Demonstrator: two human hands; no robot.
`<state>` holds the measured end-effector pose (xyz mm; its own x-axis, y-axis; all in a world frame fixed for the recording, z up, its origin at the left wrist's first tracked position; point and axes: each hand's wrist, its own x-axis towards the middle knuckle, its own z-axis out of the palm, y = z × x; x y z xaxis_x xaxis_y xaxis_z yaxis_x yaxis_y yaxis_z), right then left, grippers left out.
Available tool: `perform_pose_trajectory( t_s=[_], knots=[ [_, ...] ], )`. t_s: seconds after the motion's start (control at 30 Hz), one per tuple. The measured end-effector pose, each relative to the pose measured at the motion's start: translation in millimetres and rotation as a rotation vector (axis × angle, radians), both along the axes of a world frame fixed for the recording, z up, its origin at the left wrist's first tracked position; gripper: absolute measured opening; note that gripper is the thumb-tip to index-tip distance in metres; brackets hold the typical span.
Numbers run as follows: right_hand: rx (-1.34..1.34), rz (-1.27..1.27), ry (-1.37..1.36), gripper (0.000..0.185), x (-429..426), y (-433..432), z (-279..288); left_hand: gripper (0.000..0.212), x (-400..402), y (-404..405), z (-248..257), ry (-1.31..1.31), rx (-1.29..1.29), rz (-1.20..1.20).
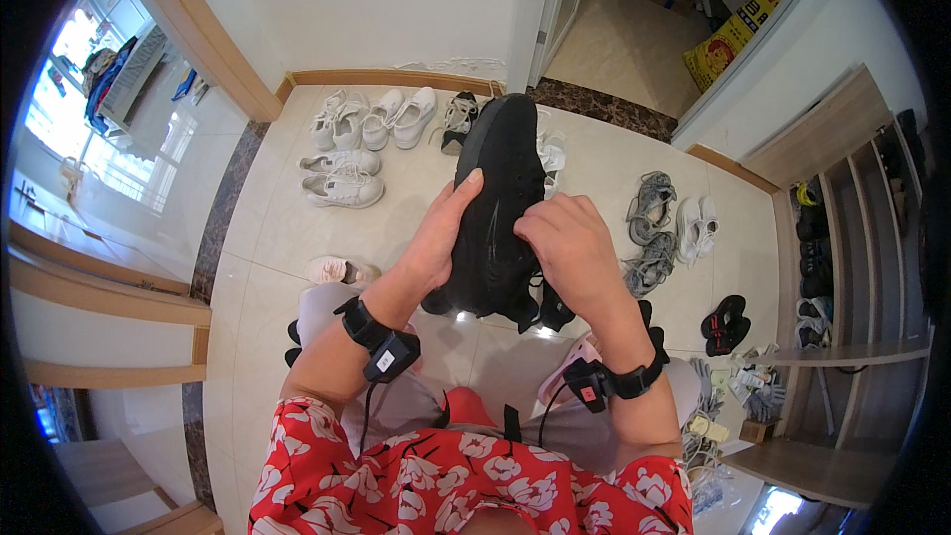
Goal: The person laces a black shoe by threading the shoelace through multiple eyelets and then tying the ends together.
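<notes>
A black sneaker (494, 215) is held up before me, toe pointing away, its side turned upward. My left hand (444, 230) grips it along the sole edge, thumb lying on the dark upper. At the opposite edge, by the lacing, the curled fingers of my right hand (570, 247) pinch the shoe; exactly what lies between the fingertips is hidden. Below the heel, another black shoe (555, 310) shows partly, mostly covered by the held one and my right hand.
White sneakers (343, 187) stand in rows near the wall. Grey knit sneakers (651, 261), white shoes (697, 229) and black slippers (725, 325) lie to the right. Beyond them is an open shoe cabinet (847, 357), with gloves (765, 401) and cables (698, 453) on the floor beside it.
</notes>
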<state>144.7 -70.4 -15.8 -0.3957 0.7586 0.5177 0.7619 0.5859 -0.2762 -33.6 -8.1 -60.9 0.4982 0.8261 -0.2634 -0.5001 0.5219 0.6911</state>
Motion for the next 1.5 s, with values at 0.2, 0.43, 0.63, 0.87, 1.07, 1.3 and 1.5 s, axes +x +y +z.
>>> perform_pose_trajectory(
  t_s=[0.2,0.43,0.63,0.87,1.07,1.3,1.5],
  knots=[
    [-0.070,-0.093,-0.048,0.017,5,2,-9,0.049,1,1,0,0.016,-0.017,-0.007],
    [-0.232,-0.056,0.290,0.026,14,0,10,0.049,1,-1,10,-0.043,-0.039,-0.017],
    [-0.051,-0.061,0.366,0.026,22,-3,27,0.055,-1,2,12,-0.128,-0.106,-0.026],
    [-0.653,-0.305,0.476,0.046,12,-11,30,0.059,-3,5,9,-0.141,-0.115,-0.020],
    [-0.773,-0.244,0.391,0.051,8,-11,14,0.059,-6,8,7,-0.118,-0.129,0.028],
    [-0.520,-0.272,0.230,0.020,12,-18,18,0.055,-4,6,14,-0.065,-0.131,0.024],
    [-0.066,-0.200,0.158,0.024,5,-12,23,0.053,0,0,13,-0.053,-0.180,-0.077]
  ],
)
